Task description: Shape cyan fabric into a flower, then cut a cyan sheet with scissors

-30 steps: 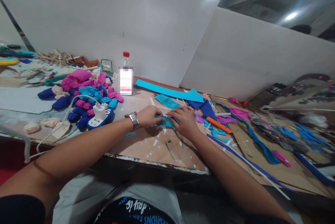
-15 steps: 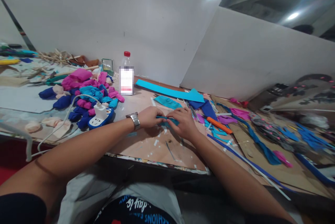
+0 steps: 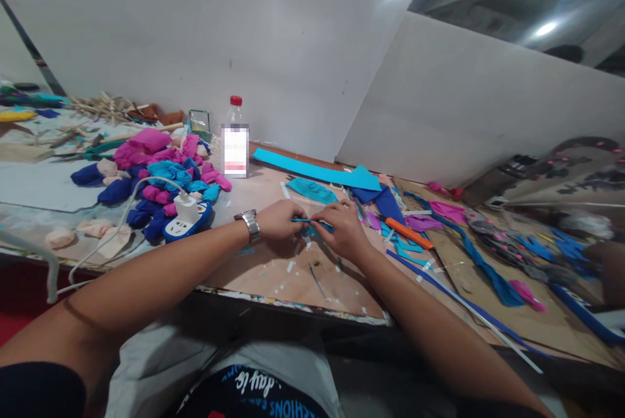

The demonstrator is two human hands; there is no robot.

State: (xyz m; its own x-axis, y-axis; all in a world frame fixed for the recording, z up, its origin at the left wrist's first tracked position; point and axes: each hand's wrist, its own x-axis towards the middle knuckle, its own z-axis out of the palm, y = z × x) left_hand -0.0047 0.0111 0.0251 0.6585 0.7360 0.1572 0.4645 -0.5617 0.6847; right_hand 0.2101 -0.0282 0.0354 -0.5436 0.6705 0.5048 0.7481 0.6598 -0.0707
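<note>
My left hand [image 3: 279, 219], with a metal watch on its wrist, pinches one end of a small blue strip [image 3: 301, 220], seemingly cloth. The fingers of my right hand [image 3: 344, 228] close on the other end, just above the tabletop. The strip looks narrow and folded or rolled between the fingertips; part of it is hidden by them. Just beyond the hands lies a turquoise cloth piece [image 3: 312, 190]. Behind that a long bright-blue strip [image 3: 317, 172] stretches across the table. An orange utility knife [image 3: 409, 233] rests right of my right hand.
Left of my hands are a power strip [image 3: 181, 228] with a plugged-in charger and a heap of pink and blue cloth bundles [image 3: 168, 174]. A red-capped bottle [image 3: 235, 144] stands near the wall. Cloth scraps and a white stick [image 3: 508, 336] lie rightward.
Both hands keep nearly the same place, and the blue strip between them looks slightly narrower. A blurred brown shape has come in at the right edge.
</note>
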